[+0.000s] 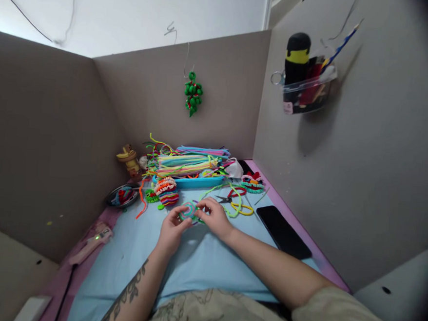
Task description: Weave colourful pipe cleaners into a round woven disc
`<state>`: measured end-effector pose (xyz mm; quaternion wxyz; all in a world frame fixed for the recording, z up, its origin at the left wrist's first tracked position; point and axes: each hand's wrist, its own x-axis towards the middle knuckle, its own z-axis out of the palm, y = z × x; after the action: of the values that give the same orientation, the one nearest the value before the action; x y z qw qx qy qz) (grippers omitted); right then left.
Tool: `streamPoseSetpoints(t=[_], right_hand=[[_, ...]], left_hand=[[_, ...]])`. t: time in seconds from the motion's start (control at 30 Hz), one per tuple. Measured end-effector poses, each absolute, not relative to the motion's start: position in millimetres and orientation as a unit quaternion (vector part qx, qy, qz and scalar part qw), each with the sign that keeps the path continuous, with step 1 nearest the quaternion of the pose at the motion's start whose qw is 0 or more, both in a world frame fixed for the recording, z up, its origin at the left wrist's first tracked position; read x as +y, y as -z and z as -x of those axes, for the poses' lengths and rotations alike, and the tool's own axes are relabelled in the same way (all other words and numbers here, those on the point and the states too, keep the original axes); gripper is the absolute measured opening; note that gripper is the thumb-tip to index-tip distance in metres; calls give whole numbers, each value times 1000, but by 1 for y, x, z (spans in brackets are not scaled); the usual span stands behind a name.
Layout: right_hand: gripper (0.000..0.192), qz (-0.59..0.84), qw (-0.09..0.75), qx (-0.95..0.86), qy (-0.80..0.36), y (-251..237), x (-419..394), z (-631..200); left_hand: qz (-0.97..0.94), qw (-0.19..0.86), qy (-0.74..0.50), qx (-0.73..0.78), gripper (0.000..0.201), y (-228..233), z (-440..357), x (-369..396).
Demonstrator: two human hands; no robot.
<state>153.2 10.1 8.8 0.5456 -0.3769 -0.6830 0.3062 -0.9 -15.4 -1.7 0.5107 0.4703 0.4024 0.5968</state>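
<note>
Low over the light blue cloth [137, 253], my two hands meet on a small round piece of coiled pipe cleaner [187, 210], teal and pink with some purple and green. My left hand [172, 227] grips its left and lower edge between thumb and fingers. On the other side, my right hand [215, 218] pinches the right edge, its fingertips partly hidden. Just behind the hands lies a striped pipe-cleaner figure [167, 192] in orange, pink and several other colours. Scissors [242, 209] with a yellow and a red handle rest beyond my right hand, among loose green pipe cleaners [230, 187].
Bundled pipe cleaners [190, 163] fill a blue tray [200, 182] at the back. A phone [284, 231] lies at right, a dark bowl [123, 196] and a pink glue gun [93, 242] at left. Grey panels [222, 92] enclose the table; a clear box [308, 91] hangs on the right one.
</note>
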Motion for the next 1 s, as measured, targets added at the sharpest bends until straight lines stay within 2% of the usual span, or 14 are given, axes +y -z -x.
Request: streamPoseSetpoints(t=[0.17,0.43,0.77,0.87,1.0], right_hand=[[10,368,543,-688,-312,-11,10,-154],[18,383,500,-672,-389,-3,21,-156],[17,376,486,-677,-405,-5,21,-159],[23,381,514,-619,-455,-3,20,-155],[31,340,519,-498,-607,2,17,-146]], left_hand=[[-464,521,-596,397,39,-2,1,-16],[-445,553,-577,404,41,-4,2,-17],[-424,582,-566,402,42,-3,5,-15],[-416,589,-566,399,42,-2,6,-14],[-393,612,-565,390,41,-2,6,-14]])
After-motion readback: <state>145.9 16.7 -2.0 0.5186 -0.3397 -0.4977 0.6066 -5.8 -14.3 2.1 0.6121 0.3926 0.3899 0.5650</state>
